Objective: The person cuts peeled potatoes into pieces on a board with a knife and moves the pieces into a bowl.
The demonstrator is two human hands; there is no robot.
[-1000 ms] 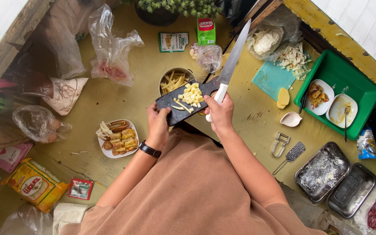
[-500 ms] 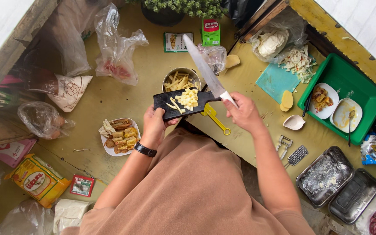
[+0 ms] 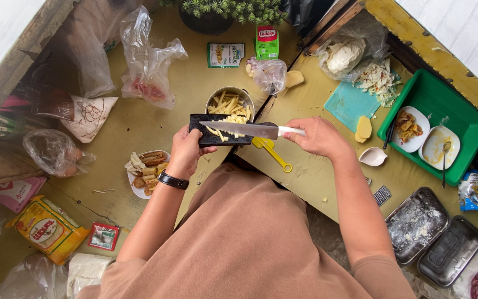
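Black cutting board point(image 3: 217, 135): held above the table, tilted toward the small metal pot point(image 3: 229, 102), long axis left to right, far edge at the pot's rim. Pale potato sticks and cubes point(image 3: 233, 123) on it, partly hidden by the blade. Knife point(image 3: 250, 130): laid across the board, tip pointing left, white handle to the right. Left hand point(image 3: 185, 148): closed on the board's near left edge. Right hand point(image 3: 319, 137): wrapped round the knife handle (most of the handle covered). Yellow-handled tool point(image 3: 274, 154) just below the board, its head hidden. Plate of fried pieces point(image 3: 149, 173) lower left, partly behind the left wrist.
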